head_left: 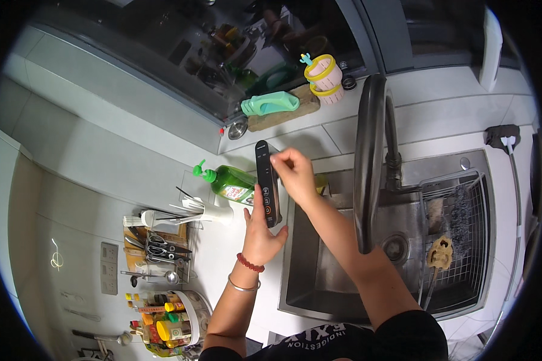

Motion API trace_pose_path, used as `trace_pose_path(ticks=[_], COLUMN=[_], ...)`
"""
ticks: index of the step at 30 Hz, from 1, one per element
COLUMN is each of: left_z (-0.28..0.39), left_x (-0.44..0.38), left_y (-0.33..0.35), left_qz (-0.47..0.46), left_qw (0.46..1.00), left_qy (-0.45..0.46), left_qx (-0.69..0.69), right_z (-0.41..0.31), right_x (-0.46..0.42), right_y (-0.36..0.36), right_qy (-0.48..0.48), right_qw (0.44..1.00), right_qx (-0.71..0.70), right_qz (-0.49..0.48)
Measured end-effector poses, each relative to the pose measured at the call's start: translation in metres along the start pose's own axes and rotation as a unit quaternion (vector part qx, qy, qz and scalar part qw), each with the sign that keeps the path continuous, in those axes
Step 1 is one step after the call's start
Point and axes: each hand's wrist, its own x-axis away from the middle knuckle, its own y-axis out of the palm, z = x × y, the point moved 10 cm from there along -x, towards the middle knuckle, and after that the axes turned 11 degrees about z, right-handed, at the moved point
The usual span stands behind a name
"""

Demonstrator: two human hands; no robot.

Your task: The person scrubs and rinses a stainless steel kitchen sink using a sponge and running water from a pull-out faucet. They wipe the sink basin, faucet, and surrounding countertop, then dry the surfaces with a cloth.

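A slim black-topped appliance with a button panel (267, 180) stands on the white counter, between a green pump bottle of dish soap (231, 182) and the steel sink. My left hand (263, 230) is at its near end, with the index finger along the panel's edge and the thumb spread out. Bent fingers of my right hand (293, 173) touch or nearly touch the appliance's right side towards the far end. Whether they pinch anything there is hidden. A red bead bracelet (250, 263) and a metal bangle (244, 287) are on my left wrist.
A dark faucet (371, 167) arches over the sink (334, 311), where a wire basket (476, 289) holds a brush. Left are a white utensil holder (219, 213), a rack with scissors and knives (162, 248), and a round seasoning rack (196, 316). A green sharpener-like tool (271, 104) lies on the window ledge.
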Motion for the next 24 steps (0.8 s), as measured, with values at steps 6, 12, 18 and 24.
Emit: trace_pose_path(ticks=[6, 12, 18, 24], left_z=[-0.008, -0.006, -0.011, -0.002], left_x=[0.004, 0.004, 0.004, 0.001], left_y=[0.002, 0.000, 0.000, 0.003], left_qz=[-0.005, -0.007, 0.000, 0.007], left_qw=[0.997, 0.998, 0.998, 0.999], left_qy=[-0.018, -0.018, -0.033, -0.013], left_qx=[0.072, 0.054, 0.054, 0.047], right_z=[-0.032, -0.006, 0.001, 0.004], right_x=[0.095, 0.078, -0.006, -0.009], right_y=[-0.009, -0.017, 0.000, -0.006], right_qy=[-0.066, -0.044, -0.057, -0.012], right_qw=[0.994, 0.999, 0.996, 0.998], right_qx=[-0.016, -0.008, 0.061, 0.055], right_qz=[-0.084, 0.006, 0.040, 0.024])
